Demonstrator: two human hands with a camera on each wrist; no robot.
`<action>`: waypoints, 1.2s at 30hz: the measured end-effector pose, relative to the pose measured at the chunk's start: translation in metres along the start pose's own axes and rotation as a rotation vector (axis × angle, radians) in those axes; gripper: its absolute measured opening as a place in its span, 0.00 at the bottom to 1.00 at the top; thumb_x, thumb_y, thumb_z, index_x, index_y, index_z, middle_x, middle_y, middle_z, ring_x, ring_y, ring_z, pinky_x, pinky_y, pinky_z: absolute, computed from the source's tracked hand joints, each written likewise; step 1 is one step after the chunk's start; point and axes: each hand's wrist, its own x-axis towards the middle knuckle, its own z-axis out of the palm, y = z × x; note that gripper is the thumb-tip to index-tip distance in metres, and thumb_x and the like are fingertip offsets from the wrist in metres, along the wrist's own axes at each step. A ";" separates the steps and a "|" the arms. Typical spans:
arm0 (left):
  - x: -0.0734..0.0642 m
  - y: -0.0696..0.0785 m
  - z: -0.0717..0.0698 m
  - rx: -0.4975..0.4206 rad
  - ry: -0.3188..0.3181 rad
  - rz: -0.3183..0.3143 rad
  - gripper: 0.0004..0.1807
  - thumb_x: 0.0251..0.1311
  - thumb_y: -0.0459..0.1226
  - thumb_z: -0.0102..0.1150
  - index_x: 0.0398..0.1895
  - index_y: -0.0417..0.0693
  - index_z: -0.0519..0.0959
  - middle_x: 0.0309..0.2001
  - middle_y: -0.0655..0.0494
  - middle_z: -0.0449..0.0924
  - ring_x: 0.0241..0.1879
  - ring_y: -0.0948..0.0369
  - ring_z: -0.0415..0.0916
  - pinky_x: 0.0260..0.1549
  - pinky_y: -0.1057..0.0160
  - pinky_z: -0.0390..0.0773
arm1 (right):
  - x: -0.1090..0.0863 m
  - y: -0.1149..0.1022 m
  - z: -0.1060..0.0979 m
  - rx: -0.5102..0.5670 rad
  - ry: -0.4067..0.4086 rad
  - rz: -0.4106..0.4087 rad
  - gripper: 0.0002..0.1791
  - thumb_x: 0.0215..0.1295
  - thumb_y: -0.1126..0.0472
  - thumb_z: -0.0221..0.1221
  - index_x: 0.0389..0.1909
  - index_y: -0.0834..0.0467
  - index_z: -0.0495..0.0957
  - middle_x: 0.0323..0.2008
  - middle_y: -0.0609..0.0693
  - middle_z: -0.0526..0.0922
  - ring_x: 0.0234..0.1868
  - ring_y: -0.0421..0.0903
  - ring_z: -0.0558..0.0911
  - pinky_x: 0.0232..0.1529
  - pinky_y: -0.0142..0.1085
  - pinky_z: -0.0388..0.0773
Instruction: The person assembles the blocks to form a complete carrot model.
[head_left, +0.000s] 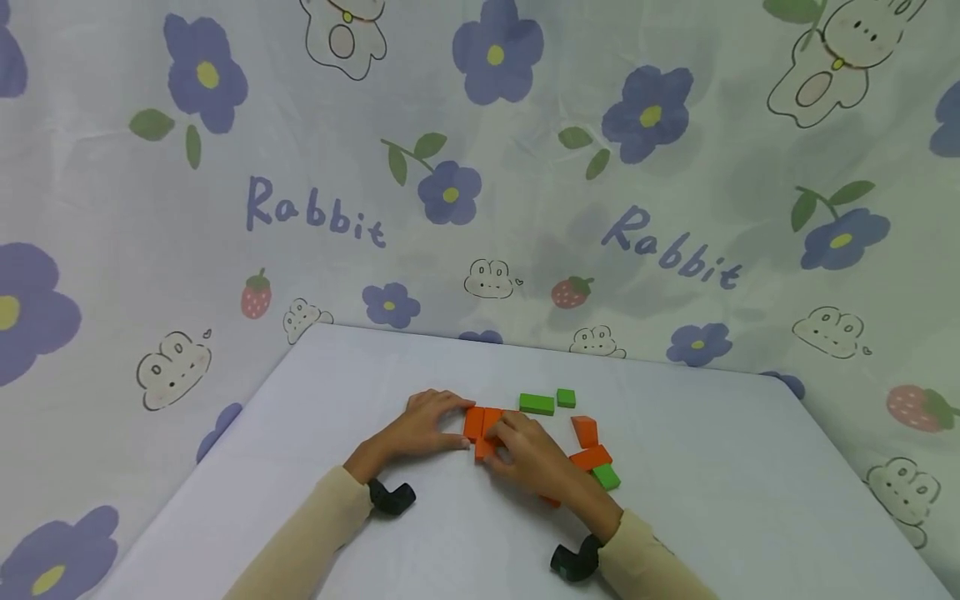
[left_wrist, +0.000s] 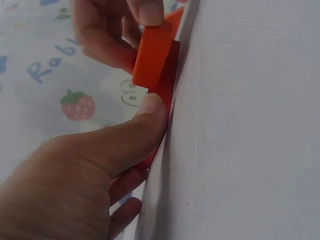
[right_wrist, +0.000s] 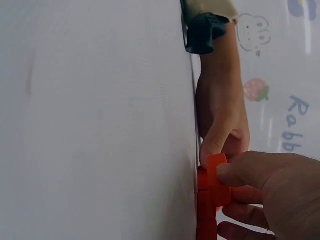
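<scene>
Several orange blocks [head_left: 473,422] lie side by side on the white table. My left hand [head_left: 431,423] holds the left end of this group, with the thumb at the near side and a fingertip at the far side. Between the thumb and fingers of my right hand [head_left: 534,454] is another orange block [right_wrist: 218,175], pinched just above the near part of the group. In the left wrist view this held block [left_wrist: 151,56] stands close to my left thumb. The right hand hides part of the group in the head view.
Beyond the group lie a long green block [head_left: 536,405] and a small green block [head_left: 566,398]. To the right are an orange wedge [head_left: 585,432], an orange block [head_left: 592,458] and a green block [head_left: 606,477]. A patterned curtain [head_left: 525,208] hangs behind the table.
</scene>
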 end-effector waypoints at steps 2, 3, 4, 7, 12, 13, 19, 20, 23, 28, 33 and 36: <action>0.000 0.000 0.000 0.012 0.006 0.001 0.35 0.56 0.59 0.67 0.66 0.59 0.75 0.63 0.59 0.77 0.62 0.55 0.68 0.61 0.41 0.58 | 0.000 0.000 0.001 -0.018 0.016 -0.007 0.15 0.61 0.52 0.69 0.45 0.54 0.80 0.39 0.44 0.77 0.42 0.41 0.76 0.50 0.37 0.80; 0.000 0.001 -0.001 0.013 0.006 0.000 0.35 0.56 0.59 0.67 0.66 0.59 0.75 0.63 0.59 0.77 0.62 0.55 0.68 0.60 0.42 0.58 | 0.000 0.000 0.002 -0.024 0.021 -0.008 0.15 0.61 0.52 0.69 0.45 0.54 0.81 0.39 0.44 0.77 0.42 0.41 0.77 0.50 0.37 0.80; 0.000 0.001 -0.001 0.016 0.008 0.002 0.35 0.56 0.58 0.67 0.66 0.58 0.75 0.63 0.58 0.77 0.62 0.55 0.68 0.60 0.42 0.58 | 0.001 0.000 0.002 -0.032 0.030 -0.011 0.15 0.61 0.52 0.69 0.45 0.53 0.81 0.40 0.44 0.78 0.43 0.41 0.77 0.51 0.37 0.80; 0.001 0.001 -0.001 0.014 0.010 0.008 0.35 0.56 0.58 0.68 0.66 0.57 0.75 0.62 0.58 0.77 0.62 0.55 0.68 0.60 0.42 0.58 | 0.000 0.000 0.004 -0.060 0.047 -0.015 0.15 0.61 0.51 0.69 0.46 0.53 0.81 0.42 0.44 0.79 0.46 0.42 0.78 0.52 0.39 0.79; 0.003 0.002 0.002 0.001 0.006 0.015 0.35 0.56 0.58 0.68 0.66 0.57 0.75 0.62 0.58 0.77 0.62 0.55 0.69 0.60 0.41 0.59 | -0.004 0.000 0.009 -0.093 0.066 -0.013 0.15 0.61 0.51 0.69 0.46 0.52 0.81 0.44 0.44 0.79 0.48 0.43 0.78 0.54 0.42 0.78; 0.003 0.001 0.003 0.007 0.004 0.016 0.35 0.56 0.59 0.67 0.66 0.58 0.75 0.62 0.59 0.77 0.62 0.55 0.69 0.60 0.42 0.59 | -0.004 0.000 0.011 -0.098 0.075 -0.018 0.15 0.61 0.51 0.69 0.45 0.52 0.81 0.44 0.44 0.79 0.48 0.43 0.78 0.54 0.42 0.78; 0.001 -0.001 0.002 0.016 -0.002 0.013 0.36 0.56 0.60 0.67 0.66 0.59 0.74 0.63 0.59 0.77 0.62 0.55 0.69 0.59 0.43 0.60 | -0.004 0.002 0.018 -0.141 0.130 -0.067 0.13 0.60 0.52 0.70 0.42 0.51 0.82 0.43 0.44 0.79 0.46 0.43 0.78 0.52 0.40 0.77; 0.001 -0.001 0.001 0.012 0.000 0.013 0.36 0.56 0.60 0.67 0.66 0.59 0.75 0.63 0.59 0.77 0.62 0.54 0.69 0.59 0.42 0.60 | -0.004 0.002 0.018 -0.145 0.134 -0.072 0.12 0.60 0.52 0.70 0.42 0.51 0.82 0.42 0.44 0.78 0.46 0.43 0.77 0.51 0.40 0.77; 0.002 -0.001 0.000 0.015 0.002 0.008 0.36 0.56 0.59 0.67 0.67 0.59 0.74 0.63 0.59 0.76 0.63 0.54 0.68 0.60 0.42 0.59 | -0.003 0.001 0.019 -0.157 0.143 -0.076 0.12 0.60 0.51 0.69 0.41 0.51 0.81 0.42 0.44 0.78 0.45 0.43 0.77 0.50 0.39 0.76; 0.002 -0.001 0.000 0.013 -0.001 0.001 0.36 0.56 0.59 0.67 0.67 0.59 0.74 0.63 0.59 0.77 0.63 0.54 0.68 0.60 0.41 0.60 | -0.003 0.002 0.022 -0.179 0.162 -0.086 0.11 0.60 0.51 0.69 0.39 0.50 0.81 0.40 0.43 0.77 0.44 0.42 0.76 0.46 0.38 0.75; 0.001 0.000 0.000 0.002 -0.004 0.000 0.35 0.56 0.59 0.67 0.66 0.58 0.75 0.62 0.58 0.77 0.63 0.54 0.68 0.60 0.40 0.59 | -0.004 0.002 0.024 -0.185 0.183 -0.092 0.12 0.59 0.51 0.70 0.39 0.50 0.80 0.40 0.42 0.77 0.43 0.41 0.76 0.44 0.37 0.73; 0.001 0.000 0.000 0.005 0.002 0.004 0.35 0.56 0.59 0.67 0.66 0.58 0.75 0.62 0.58 0.77 0.62 0.54 0.69 0.60 0.40 0.59 | -0.004 0.001 0.024 -0.185 0.181 -0.083 0.13 0.59 0.51 0.70 0.40 0.50 0.80 0.40 0.42 0.76 0.43 0.41 0.76 0.45 0.37 0.73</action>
